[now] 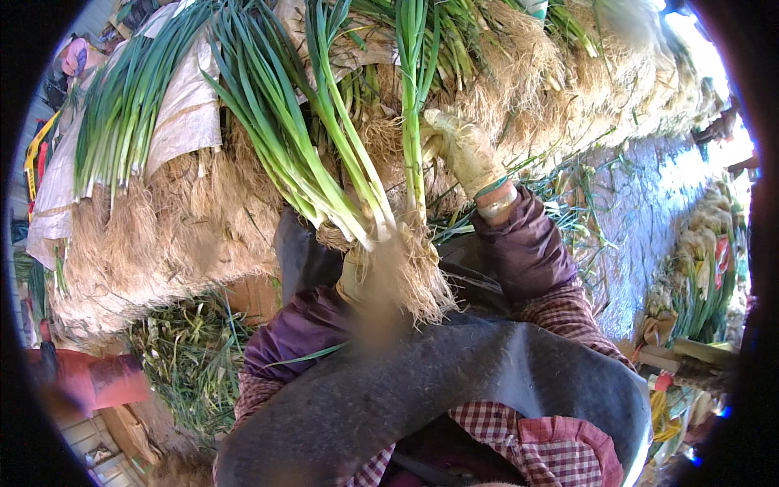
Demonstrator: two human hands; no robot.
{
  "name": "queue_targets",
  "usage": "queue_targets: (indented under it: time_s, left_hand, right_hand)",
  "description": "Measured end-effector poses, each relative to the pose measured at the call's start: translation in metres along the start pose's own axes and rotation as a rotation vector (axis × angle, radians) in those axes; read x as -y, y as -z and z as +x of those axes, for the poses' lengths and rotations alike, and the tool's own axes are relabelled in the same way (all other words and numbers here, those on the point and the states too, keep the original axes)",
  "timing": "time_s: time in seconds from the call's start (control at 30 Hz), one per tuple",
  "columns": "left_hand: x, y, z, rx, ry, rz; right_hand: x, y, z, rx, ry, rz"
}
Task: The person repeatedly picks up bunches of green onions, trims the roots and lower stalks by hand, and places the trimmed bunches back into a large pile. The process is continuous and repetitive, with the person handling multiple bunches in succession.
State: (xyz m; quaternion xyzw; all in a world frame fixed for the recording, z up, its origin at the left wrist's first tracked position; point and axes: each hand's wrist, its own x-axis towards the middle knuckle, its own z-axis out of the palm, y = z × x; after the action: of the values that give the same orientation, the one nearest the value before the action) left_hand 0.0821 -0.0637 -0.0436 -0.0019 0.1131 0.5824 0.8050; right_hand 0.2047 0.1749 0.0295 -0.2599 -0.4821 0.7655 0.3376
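Note:
My left hand [355, 274], in a pale glove, is low at the root end of a bunch of green onions [304, 158], largely hidden by the roots and a blurred smudge; it appears to hold the bunch. The leaves fan up and to the left, and the stringy roots [426, 286] hang over my dark apron. My right hand [459, 149], in a soiled cream glove, is at the pale green stem of an upright onion [414, 146]. Its fingertips are partly hidden behind that stem, so its grip is unclear.
A long heap of onions with matted roots [182, 225] runs across in front of me. More onions [128, 115] lie on white woven sheeting [192, 115] at the left. Leaf scraps [188, 359] cover the ground at lower left. Another row of onions [700, 286] is at the right.

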Motion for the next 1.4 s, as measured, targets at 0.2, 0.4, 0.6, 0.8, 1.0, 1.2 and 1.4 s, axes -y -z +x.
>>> queue_targets:
  time_s: [0.2, 0.4, 0.6, 0.8, 1.0, 1.2, 1.4]
  left_hand:
    - [0.012, 0.023, 0.004, -0.295, -0.116, 0.202]
    - [0.005, 0.015, -0.006, -0.063, 0.055, -0.186]
    - [0.011, 0.014, 0.004, 0.045, 0.066, -0.123]
    - [0.021, 0.024, 0.008, -0.002, -0.025, 0.034]
    - [0.022, 0.006, 0.003, -0.034, -0.033, 0.122]
    - [0.023, -0.001, 0.01, -0.164, 0.06, -0.175]
    - [0.018, -0.014, 0.014, -0.087, 0.206, -0.662]
  right_hand:
    - [0.007, -0.009, 0.002, -0.015, 0.06, 0.04]
    - [-0.002, 0.014, -0.027, 0.017, 0.063, 0.072]
    - [-0.003, 0.028, -0.046, 0.035, -0.066, 0.2]
    - [-0.004, 0.014, 0.006, 0.107, -0.064, 0.169]
    - [-0.025, 0.038, -0.018, 0.036, -0.034, 0.45]
    - [-0.028, 0.059, -0.087, 0.123, -0.052, 0.072]
    - [-0.019, 0.083, -0.154, 0.189, -0.159, -0.02]
